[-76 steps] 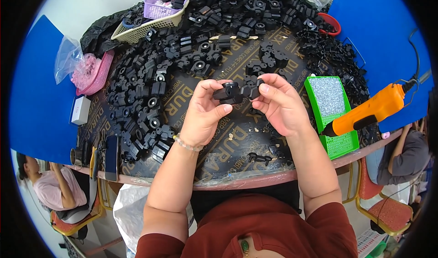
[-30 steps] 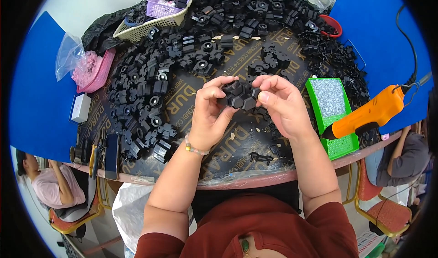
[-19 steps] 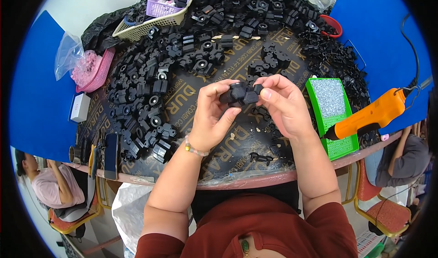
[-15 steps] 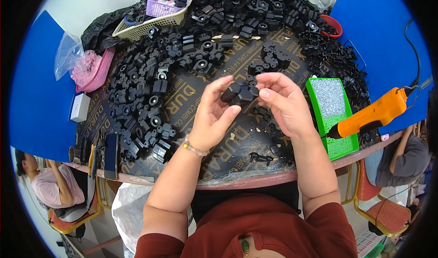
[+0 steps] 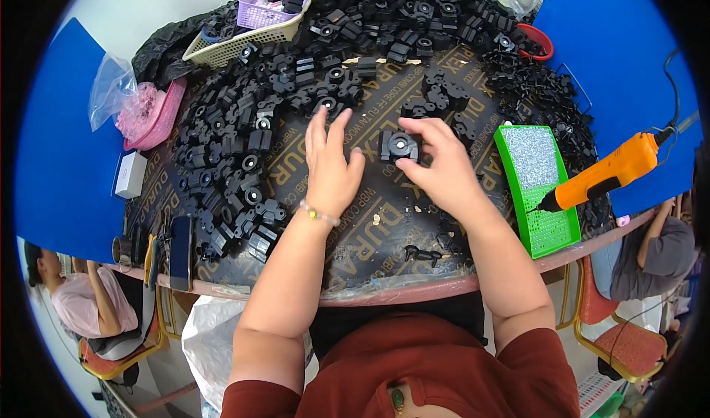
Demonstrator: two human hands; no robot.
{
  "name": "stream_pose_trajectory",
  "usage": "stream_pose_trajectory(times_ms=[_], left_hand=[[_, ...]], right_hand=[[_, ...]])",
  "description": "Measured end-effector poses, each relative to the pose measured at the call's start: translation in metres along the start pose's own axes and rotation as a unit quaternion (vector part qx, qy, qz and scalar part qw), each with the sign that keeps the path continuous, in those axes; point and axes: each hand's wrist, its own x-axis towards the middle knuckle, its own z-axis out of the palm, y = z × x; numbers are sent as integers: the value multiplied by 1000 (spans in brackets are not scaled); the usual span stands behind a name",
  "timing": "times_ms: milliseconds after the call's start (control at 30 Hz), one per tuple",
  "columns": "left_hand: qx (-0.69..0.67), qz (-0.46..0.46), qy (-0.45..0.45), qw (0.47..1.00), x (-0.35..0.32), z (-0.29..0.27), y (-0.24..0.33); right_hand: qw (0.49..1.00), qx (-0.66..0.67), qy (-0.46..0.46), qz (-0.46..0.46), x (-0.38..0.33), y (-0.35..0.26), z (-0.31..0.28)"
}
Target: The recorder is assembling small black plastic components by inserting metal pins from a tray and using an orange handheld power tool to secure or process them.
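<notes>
Between the thumb and fingers of my right hand (image 5: pixel 441 165) is a black plastic housing (image 5: pixel 400 146), its round opening with a pale centre facing up. My left hand (image 5: pixel 330 170) is apart from it, fingers spread and holding nothing. Just beyond the left fingertips lie several similar black housings (image 5: pixel 325 101), part of a wide spread on the left of the table. A small cluster of black parts (image 5: pixel 436 96) sits beyond my right hand. Near the front edge lies a small black piece (image 5: pixel 422 254).
A green tray (image 5: pixel 552 234) with small silvery pieces stands right, the orange electric screwdriver (image 5: pixel 606 175) angled over it. Small black parts (image 5: pixel 543 96) heap behind. Purple (image 5: pixel 255 15), cream (image 5: pixel 244 48) and pink (image 5: pixel 171 118) baskets stand left. A phone (image 5: pixel 180 251) lies front left. People sit on both sides.
My left hand has let go of the black housing and moved left, its fingers spreading. The right hand now holds the housing alone, turned so its round opening shows. The screwdriver has swung slightly.
</notes>
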Motion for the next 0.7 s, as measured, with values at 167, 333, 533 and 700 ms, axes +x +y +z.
stream_pose_trajectory(times_ms=[167,333,533,700], left_hand=[[147,-58,-41,987,13,18,-23],[190,-47,-51,979,15,8,-26],[143,-37,-61,987,17,9,-25],[113,37,-15,993,18,-4,-15]], right_hand=[[935,-303,-21,-184,1,22,33],[936,-292,-48,-191,-5,8,24],[923,-362,1,-130,5,25,5],[948,-316,-15,-12,2,11,-15]])
